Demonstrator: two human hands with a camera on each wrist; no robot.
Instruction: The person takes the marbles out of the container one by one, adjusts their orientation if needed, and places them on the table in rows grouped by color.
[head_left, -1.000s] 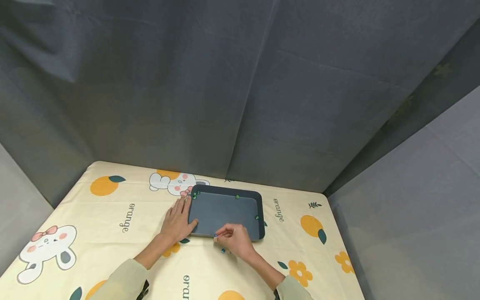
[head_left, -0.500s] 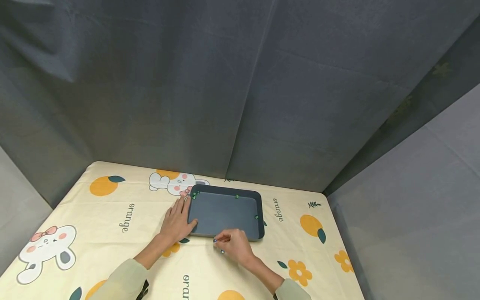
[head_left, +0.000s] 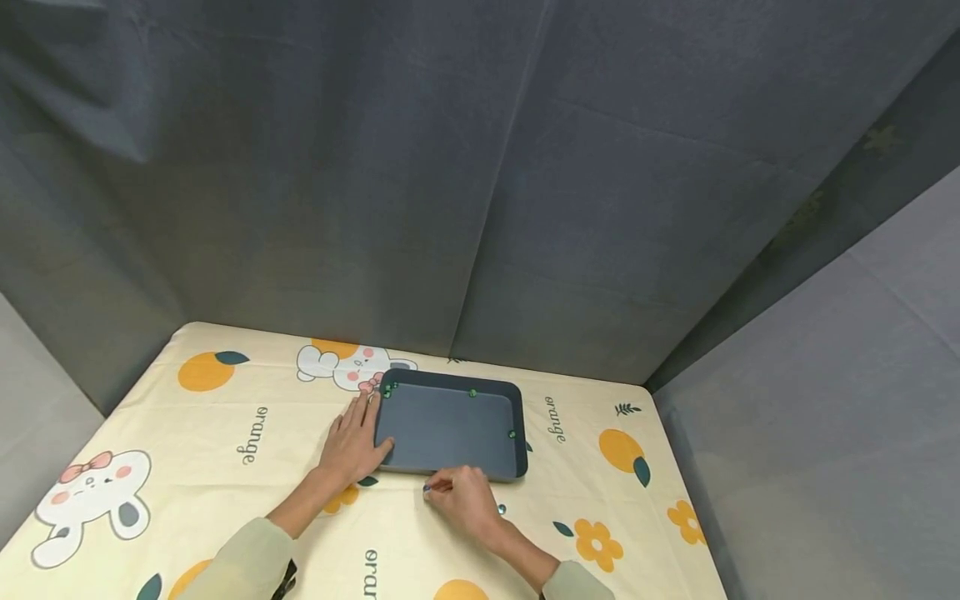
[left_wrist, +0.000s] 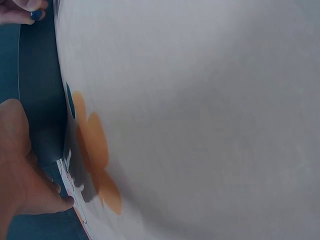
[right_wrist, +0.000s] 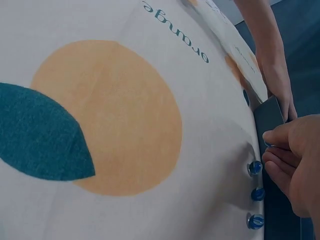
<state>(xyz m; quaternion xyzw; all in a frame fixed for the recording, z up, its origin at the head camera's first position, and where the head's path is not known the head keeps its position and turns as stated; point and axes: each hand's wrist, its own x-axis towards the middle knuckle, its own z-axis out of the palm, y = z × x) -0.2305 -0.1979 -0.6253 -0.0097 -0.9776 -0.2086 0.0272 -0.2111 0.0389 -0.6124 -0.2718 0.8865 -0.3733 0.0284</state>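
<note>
My left hand [head_left: 352, 450] rests on the left side of a dark grey rectangular tray [head_left: 450, 469], fingers straight along its rim and thumb over the near corner. At the tray's near edge, my right hand [head_left: 465, 500] pinches a blue marble [left_wrist: 35, 15] between thumb and fingertips. The right wrist view shows three blue-and-clear marbles in a row on the cloth beside the tray: one marble [right_wrist: 255, 167] close to the fingers, a middle marble [right_wrist: 257, 194] and a lower marble [right_wrist: 255, 221]. Inside the tray lie several green marbles [head_left: 472, 392] along the walls.
A cream tablecloth [head_left: 300, 517] printed with oranges, flowers and rabbits covers the table. Dark grey curtain [head_left: 450, 208] hangs behind the table's far edge, and a lighter grey panel [head_left: 840, 400] stands at the right.
My right hand has drawn back slightly from the tray's near rim, the blue marble still pinched. A marble now shows right of the wrist; the one seen below the fingers is hidden. Left hand still.
</note>
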